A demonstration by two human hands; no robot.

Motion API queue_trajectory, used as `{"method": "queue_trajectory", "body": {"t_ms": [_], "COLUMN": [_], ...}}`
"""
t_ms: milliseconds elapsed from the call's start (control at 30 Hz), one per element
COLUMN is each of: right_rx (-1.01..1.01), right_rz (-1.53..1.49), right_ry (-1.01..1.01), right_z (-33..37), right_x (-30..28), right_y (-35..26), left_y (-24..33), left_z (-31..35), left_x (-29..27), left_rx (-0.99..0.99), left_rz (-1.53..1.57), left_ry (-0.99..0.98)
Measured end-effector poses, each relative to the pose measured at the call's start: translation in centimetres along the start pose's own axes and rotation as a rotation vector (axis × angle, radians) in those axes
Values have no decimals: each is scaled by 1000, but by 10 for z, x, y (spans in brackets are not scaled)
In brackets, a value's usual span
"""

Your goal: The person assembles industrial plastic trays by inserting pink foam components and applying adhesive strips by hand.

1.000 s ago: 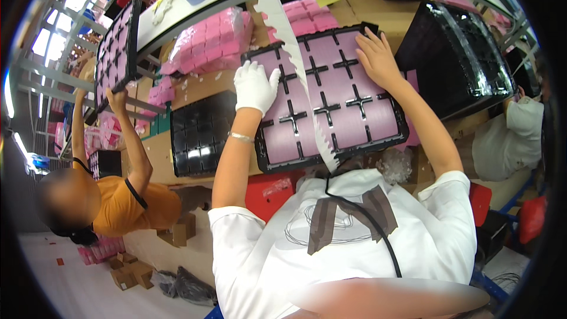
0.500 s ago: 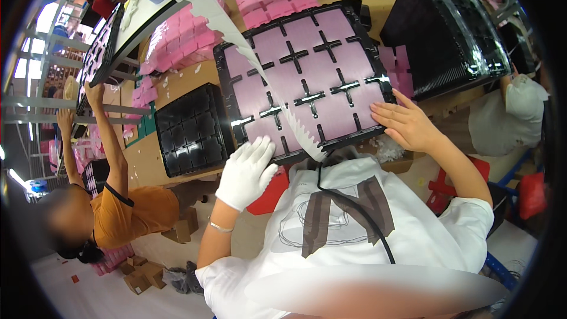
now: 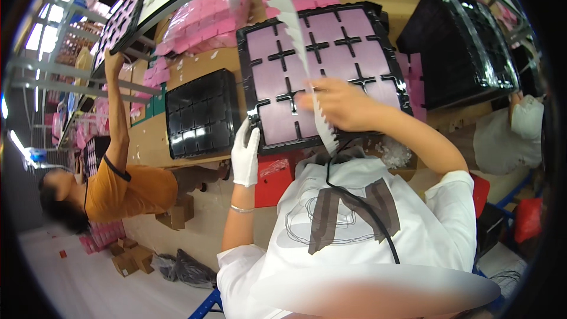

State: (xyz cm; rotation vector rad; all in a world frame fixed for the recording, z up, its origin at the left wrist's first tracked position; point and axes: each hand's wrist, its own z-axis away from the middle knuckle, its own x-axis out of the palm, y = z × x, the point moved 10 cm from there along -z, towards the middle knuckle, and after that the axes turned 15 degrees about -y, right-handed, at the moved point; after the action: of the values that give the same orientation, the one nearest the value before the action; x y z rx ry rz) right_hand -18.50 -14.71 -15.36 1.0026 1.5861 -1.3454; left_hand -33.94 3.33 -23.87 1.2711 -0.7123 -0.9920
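Observation:
A large black tray [image 3: 243, 53] lies on the brown bench, its compartments filled with pale pink squares [image 3: 348, 23]. My left hand [image 3: 245, 153], in a white glove, grips the tray's near left corner. My bare right hand [image 3: 345, 103] lies flat on the pink squares near the tray's front edge, blurred by motion, fingers pointing left. A white saw-toothed strip [image 3: 283, 6] runs from the top of the view down across the tray and over my right hand.
An empty black tray [image 3: 201, 112] sits left of the filled one. A stack of black trays [image 3: 466, 47] stands at right. Pink packets [image 3: 201, 20] are heaped behind. A co-worker in orange [image 3: 130, 183] lifts a tray [image 3: 121, 20] at left. Another person [image 3: 508, 136] sits at right.
My left hand left the top of the tray, dropped below the bench edge, then came up to the near left corner. My right hand slid from the tray's far right to its front middle.

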Motion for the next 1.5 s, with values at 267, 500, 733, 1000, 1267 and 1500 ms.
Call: {"method": "queue_trajectory", "body": {"t_ms": [267,500,733,1000,1267,1500], "right_rx": [-224,-48,-584,-375,-70,-36], "right_rz": [220,-1784,-2271,-2089,-1684,-1607], "right_ry": [-14,-177,81,552,922,1027], "right_z": [-65,-35,36,84,87,85], "right_x": [51,41,-8,-23,-22,-17], "right_y": [-49,-29,-41,1,34,36], "left_y": [5,67,135,232,65,-123], "left_z": [11,0,29,212,48,-49], "left_x": [-5,-9,-57,-178,-159,-146], "left_rx": [62,329,156,524,86,-102], "left_rz": [95,8,46,-428,-1621,-1572], "left_ry": [28,23,150,893,690,400]}}
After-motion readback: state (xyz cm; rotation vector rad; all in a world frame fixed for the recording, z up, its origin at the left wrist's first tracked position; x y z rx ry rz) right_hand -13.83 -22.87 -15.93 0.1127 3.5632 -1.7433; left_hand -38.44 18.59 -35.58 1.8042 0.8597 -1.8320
